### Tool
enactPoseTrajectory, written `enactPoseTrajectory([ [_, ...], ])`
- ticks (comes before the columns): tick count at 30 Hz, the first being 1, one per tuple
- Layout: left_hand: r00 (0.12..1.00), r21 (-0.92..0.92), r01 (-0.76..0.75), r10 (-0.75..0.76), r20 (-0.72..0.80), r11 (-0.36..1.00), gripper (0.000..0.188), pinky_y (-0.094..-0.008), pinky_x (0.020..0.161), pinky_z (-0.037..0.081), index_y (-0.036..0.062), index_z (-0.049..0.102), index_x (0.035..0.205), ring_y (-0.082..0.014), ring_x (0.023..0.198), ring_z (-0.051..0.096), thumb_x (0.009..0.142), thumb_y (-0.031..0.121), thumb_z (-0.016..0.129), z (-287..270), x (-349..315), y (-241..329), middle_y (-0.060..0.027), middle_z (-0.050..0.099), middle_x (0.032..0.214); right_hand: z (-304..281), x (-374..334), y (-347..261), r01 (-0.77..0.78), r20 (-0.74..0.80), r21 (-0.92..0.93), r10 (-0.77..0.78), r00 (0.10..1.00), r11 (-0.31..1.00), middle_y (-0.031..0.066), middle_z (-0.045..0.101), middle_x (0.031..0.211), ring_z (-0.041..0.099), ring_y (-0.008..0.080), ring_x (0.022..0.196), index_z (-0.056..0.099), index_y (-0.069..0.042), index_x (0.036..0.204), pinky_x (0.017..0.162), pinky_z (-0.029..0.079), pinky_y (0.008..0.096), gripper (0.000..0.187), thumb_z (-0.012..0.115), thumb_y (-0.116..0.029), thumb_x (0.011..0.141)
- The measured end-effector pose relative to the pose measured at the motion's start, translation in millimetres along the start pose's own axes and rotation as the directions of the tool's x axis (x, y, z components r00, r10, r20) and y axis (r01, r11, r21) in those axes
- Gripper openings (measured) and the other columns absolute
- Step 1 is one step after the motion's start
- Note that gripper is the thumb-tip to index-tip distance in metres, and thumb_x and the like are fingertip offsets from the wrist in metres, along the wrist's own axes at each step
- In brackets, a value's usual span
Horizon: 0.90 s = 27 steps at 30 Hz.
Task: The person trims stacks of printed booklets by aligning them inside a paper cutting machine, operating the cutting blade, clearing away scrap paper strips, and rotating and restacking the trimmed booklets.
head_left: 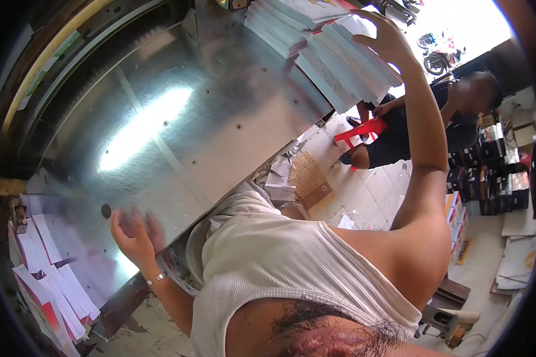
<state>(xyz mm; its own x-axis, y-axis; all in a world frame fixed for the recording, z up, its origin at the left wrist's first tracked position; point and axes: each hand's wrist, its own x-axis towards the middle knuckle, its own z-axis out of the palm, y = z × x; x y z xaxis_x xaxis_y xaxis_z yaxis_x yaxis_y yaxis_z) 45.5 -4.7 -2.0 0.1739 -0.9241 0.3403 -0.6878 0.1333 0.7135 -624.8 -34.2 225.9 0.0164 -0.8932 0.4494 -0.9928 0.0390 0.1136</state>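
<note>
My left hand [135, 240] is over the near left part of a shiny metal table [220, 143], just beside a dark round hole in its surface. Its fingers are apart and slightly blurred, with nothing in them. At the far right, my right arm is stretched out to a thick pile of paper stacks [339, 62] lying on the table's right end. My right hand [390, 38] curves round the upper edge of the pile, thumb and fingers on either side of some white sheets. How firmly it grips is hard to see.
White and red paper bundles [50, 285] lie at the table's left end. A curved metal bar [41, 65] borders the far left. Beyond the right edge, a person [423, 128] in dark clothes is by a red stool [363, 134]. Cardboard [309, 181] lies on the tiled floor.
</note>
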Motion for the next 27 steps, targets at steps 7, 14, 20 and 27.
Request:
enactPoseTrajectory([
  [7,1.0,0.029,-0.007,0.006,0.031,1.0,0.05,-0.0411,0.113,0.037,-0.0004,0.057,0.132,-0.0311,0.132,0.051,0.091,0.025,0.071,-2,3,4,-0.0153,0.056,0.14,24,40,-28,-0.077,0.301,-0.08,0.098,0.949,0.994,0.0148,0.069,0.122,0.064,0.0318,0.113,0.066,-0.018,0.127,0.1,0.048,0.0438,0.056,0.081,-0.027,0.074],
  [14,1.0,-0.072,0.019,-0.018,0.011,0.997,0.048,-0.0398,0.112,0.038,-0.0005,0.058,0.131,-0.0292,0.129,0.053,0.093,0.025,0.07,-1,2,-3,-0.0151,0.058,0.137,29,47,17,0.011,0.246,0.195,-0.06,0.967,0.981,0.013,0.07,0.117,0.066,0.0285,0.109,0.068,-0.014,0.115,0.096,0.049,0.0421,0.038,0.074,-0.016,0.077],
  [20,0.996,-0.106,0.086,-0.085,0.014,0.991,0.047,-0.0388,0.111,0.039,-0.0005,0.058,0.131,-0.028,0.128,0.054,0.093,0.024,0.07,-2,0,-1,-0.0148,0.058,0.137,-7,44,-61,-0.259,0.27,-0.132,0.286,0.919,0.957,0.0141,0.067,0.107,0.062,0.0348,0.104,0.065,-0.009,0.114,0.091,0.049,0.0485,0.042,0.078,-0.021,0.076],
  [27,0.993,-0.134,0.118,-0.113,0.039,0.984,0.045,-0.0359,0.11,0.041,-0.0016,0.055,0.134,-0.0257,0.128,0.055,0.096,0.018,0.067,0,2,-4,-0.0142,0.057,0.139,6,-48,-100,-0.026,-0.072,-0.026,0.024,0.997,0.999,0.0094,0.066,0.12,0.064,0.0346,0.11,0.052,-0.02,0.131,0.088,0.053,0.0477,0.056,0.071,-0.01,0.079],
])
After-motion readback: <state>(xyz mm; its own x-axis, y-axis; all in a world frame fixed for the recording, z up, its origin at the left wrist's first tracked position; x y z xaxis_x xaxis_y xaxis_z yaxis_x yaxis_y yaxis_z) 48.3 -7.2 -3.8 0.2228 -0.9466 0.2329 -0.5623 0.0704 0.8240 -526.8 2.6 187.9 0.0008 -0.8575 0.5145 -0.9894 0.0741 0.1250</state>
